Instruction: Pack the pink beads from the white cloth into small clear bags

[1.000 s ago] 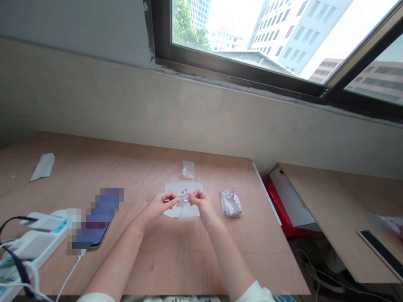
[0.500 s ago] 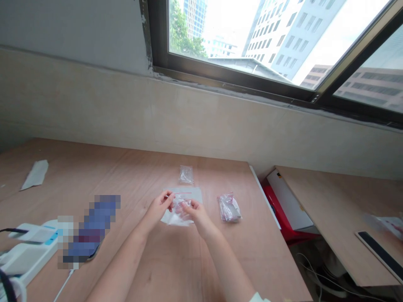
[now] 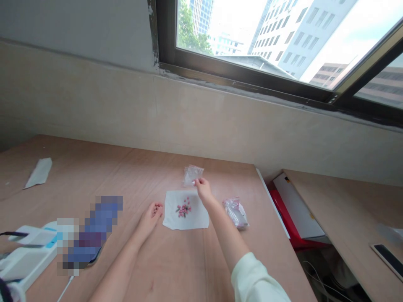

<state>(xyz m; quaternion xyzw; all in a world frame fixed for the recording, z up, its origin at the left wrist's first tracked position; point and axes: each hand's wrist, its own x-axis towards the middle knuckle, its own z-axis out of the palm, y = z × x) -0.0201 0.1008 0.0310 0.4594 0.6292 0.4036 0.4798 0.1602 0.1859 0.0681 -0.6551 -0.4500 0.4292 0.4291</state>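
Note:
Small pink beads with a few dark pieces lie loose in a cluster on a white paper sheet. My right hand reaches past the sheet's far right edge and pinches a clear plastic bag, which overlaps another clear packet lying at the back. To the left of the paper rests my left hand, its fingers curled in and nothing visible in them. Right of my right forearm sits a bundle of clear packets with pink edges.
On the left are a power strip with plugs, a pixelated phone-like thing on a cable, and a paper scrap. The table ends at right, with a gap before a second table. Wall and window stand behind.
The beads, held in the bag between both hands before, now lie on the paper. My right hand has carried the bag back and right; my left hand has withdrawn left.

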